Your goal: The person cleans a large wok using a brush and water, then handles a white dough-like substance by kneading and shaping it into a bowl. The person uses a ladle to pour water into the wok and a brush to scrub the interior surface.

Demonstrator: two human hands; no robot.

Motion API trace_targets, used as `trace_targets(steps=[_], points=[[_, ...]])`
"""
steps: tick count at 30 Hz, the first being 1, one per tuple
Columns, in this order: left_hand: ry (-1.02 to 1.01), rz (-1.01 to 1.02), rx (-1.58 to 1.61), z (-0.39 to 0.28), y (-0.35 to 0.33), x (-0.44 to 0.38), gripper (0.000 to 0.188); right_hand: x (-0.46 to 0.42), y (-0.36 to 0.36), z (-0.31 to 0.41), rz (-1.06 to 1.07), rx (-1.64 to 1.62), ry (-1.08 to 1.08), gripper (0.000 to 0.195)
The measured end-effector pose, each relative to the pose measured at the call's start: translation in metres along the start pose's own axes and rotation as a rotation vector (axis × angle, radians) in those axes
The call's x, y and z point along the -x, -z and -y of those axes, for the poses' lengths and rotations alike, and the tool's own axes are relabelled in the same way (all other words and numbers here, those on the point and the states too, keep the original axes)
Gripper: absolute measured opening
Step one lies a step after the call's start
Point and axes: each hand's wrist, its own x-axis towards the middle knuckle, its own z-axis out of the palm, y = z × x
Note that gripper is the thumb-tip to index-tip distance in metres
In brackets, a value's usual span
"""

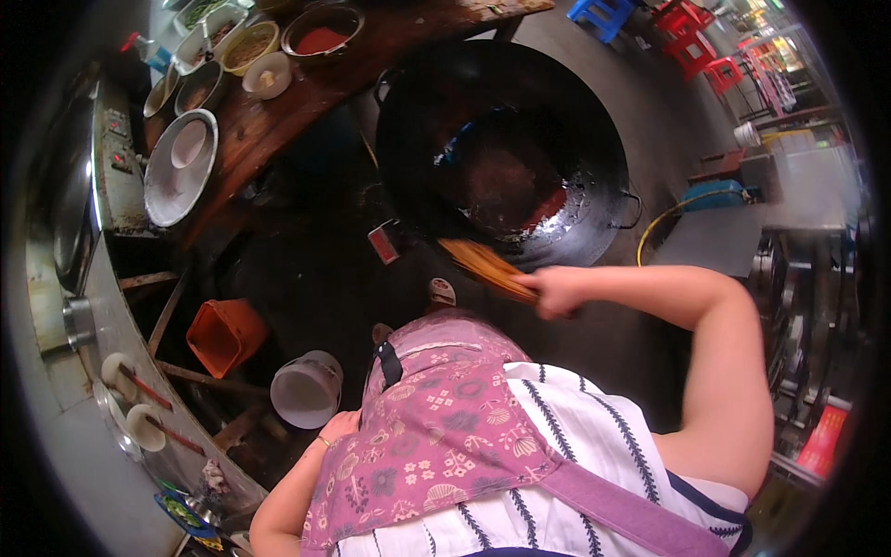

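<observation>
My right hand (pixel 559 291) grips a bamboo wok brush (pixel 487 266), blurred by motion, whose bristles point at the near rim of a large black wok (pixel 418 174). The wok's inside looks wet, and a reddish-brown patch of liquid (pixel 511 188) lies in its bottom. A loop handle stands out on each side of it. My left hand (pixel 342 426) rests against the side of my flowered apron (pixel 431 432), its fingers partly hidden there. Whether those fingers hold anything cannot be seen.
A wooden table (pixel 257 132) at upper left bears several bowls and a metal basin (pixel 181 167). A white bucket (pixel 306 390) and an orange bin (pixel 224 335) stand on the floor at left. Plastic stools (pixel 689 52) are at upper right; a yellow hose (pixel 651 226) curves beside the wok.
</observation>
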Motion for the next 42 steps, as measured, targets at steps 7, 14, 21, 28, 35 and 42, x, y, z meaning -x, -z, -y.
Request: trace_targets(steps=[7,14,21,28,35,42], points=[[0.050,0.038,-0.001,-0.016,0.000,0.017,0.044,-0.195,0.151,0.019,-0.941,-0.078,0.067,0.055],[0.004,-0.040,0.053,-0.011,-0.028,0.020,0.045,-0.119,0.130,-0.108,-0.634,0.267,-0.374,0.067],[0.011,0.011,0.087,-0.006,-0.025,-0.002,0.046,0.002,0.067,-0.181,-0.336,0.577,-0.565,0.052],[0.040,0.024,0.172,-0.018,-0.016,-0.003,0.047,-0.075,0.022,-0.038,-0.234,0.150,0.056,0.080],[0.092,0.093,0.153,-0.028,-0.014,0.000,0.049,-0.179,0.114,-0.049,-0.886,-0.606,0.054,0.077],[0.132,0.038,0.183,-0.046,-0.010,-0.001,0.050,-0.134,0.184,-0.060,-0.932,-1.148,0.405,0.052]])
